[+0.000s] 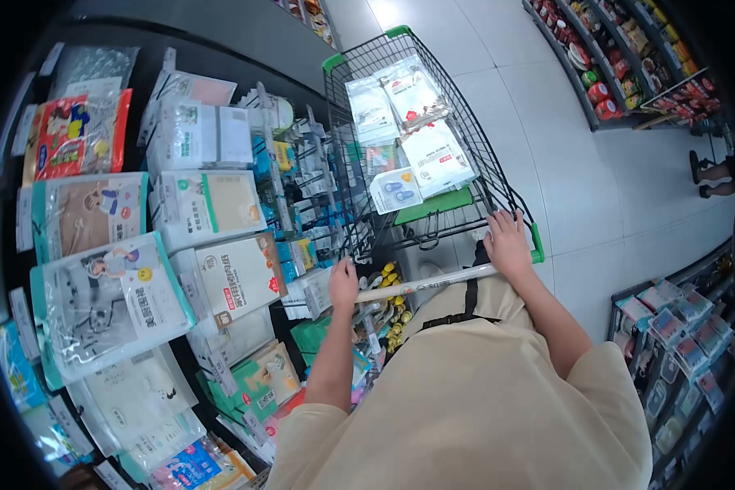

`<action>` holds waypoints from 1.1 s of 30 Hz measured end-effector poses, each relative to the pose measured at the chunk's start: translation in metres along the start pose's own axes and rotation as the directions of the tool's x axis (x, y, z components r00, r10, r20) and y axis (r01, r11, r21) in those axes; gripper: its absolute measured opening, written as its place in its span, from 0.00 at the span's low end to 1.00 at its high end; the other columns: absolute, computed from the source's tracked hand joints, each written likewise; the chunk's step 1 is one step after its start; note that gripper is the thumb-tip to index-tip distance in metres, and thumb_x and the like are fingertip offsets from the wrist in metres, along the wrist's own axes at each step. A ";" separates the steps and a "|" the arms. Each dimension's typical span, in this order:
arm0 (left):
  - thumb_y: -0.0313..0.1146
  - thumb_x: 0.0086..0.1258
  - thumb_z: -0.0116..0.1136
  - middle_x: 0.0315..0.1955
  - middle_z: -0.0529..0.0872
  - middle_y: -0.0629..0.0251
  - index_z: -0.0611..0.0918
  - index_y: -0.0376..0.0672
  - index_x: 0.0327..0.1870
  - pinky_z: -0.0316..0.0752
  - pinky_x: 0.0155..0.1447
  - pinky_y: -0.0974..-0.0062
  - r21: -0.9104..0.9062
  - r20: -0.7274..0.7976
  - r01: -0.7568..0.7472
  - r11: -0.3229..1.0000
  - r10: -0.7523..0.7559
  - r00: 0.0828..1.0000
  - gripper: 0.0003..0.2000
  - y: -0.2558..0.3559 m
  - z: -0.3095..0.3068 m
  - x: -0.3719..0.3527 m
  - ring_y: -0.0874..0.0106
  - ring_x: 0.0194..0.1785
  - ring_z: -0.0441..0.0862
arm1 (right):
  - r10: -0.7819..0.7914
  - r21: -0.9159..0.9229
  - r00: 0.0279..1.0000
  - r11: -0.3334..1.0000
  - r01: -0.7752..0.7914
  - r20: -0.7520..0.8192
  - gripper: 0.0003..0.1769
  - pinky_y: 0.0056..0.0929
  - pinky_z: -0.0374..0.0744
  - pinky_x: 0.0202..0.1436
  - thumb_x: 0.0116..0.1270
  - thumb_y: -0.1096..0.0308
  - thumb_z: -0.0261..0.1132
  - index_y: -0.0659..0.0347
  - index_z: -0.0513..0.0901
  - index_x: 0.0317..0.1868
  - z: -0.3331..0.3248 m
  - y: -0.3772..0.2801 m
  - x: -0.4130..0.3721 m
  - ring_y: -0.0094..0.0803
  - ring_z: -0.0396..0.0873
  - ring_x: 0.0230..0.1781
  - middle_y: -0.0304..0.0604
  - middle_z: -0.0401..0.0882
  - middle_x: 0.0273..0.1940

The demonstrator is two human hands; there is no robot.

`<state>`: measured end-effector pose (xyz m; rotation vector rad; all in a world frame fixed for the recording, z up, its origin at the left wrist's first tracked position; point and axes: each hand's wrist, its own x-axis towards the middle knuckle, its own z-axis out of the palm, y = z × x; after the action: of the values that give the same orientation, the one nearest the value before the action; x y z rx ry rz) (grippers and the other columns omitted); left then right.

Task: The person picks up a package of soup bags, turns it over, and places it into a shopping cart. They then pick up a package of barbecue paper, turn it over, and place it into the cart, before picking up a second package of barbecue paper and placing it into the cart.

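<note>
A wire shopping cart (pixel 510 192) with green corners stands in front of me. My left hand (pixel 344 282) is closed around the left end of its pale handle (pixel 425 284). At the handle's right end lies my right hand (pixel 508 242), palm down, fingers stretched forward over the cart's rear edge and holding nothing. Inside the cart are several flat plastic-wrapped packs, among them a white pack with red print (pixel 439 155) and a smaller pack picturing blue slippers (pixel 397 190). A green panel (pixel 434 206) shows below them.
Hanging packs (pixel 110 302) fill the shelf close on my left. Snack shelves (pixel 600 65) stand at the upper right, a rack of small packages (pixel 670 327) at the lower right. A person's legs (pixel 717 173) show at the far right. Tiled floor (pixel 576 220) lies right of the cart.
</note>
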<state>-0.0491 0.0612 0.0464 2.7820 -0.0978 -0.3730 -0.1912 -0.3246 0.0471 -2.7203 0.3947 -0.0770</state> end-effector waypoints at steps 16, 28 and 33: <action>0.42 0.75 0.46 0.49 0.84 0.51 0.83 0.45 0.54 0.75 0.56 0.57 0.081 -0.025 0.097 0.992 -0.095 0.995 0.17 0.040 0.012 -0.002 0.50 0.51 0.81 | -0.037 0.064 0.995 0.997 0.031 0.095 0.22 0.55 0.50 0.78 0.60 0.68 0.63 0.65 0.76 0.56 -0.016 0.039 0.027 0.43 0.67 0.66 0.51 0.75 0.56; 0.42 0.74 0.48 0.44 0.85 0.50 0.84 0.44 0.51 0.76 0.52 0.56 0.041 -0.082 0.088 0.995 -0.085 0.993 0.16 0.049 0.009 0.029 0.50 0.47 0.82 | -0.051 0.045 0.997 0.998 0.048 0.056 0.20 0.54 0.51 0.78 0.63 0.68 0.60 0.65 0.76 0.55 -0.006 0.044 0.058 0.42 0.69 0.66 0.49 0.76 0.56; 0.42 0.74 0.48 0.43 0.85 0.50 0.84 0.44 0.50 0.76 0.52 0.55 0.064 -0.049 0.143 0.988 -0.140 0.989 0.16 0.059 0.006 0.048 0.50 0.47 0.82 | -0.051 0.039 0.997 0.998 0.049 0.049 0.20 0.54 0.52 0.78 0.63 0.68 0.60 0.64 0.77 0.55 -0.004 0.047 0.080 0.41 0.70 0.65 0.49 0.77 0.55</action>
<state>-0.0058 -0.0014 0.0488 2.8706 0.0999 -0.3478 -0.1277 -0.3904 0.0324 -2.6890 0.3076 -0.0295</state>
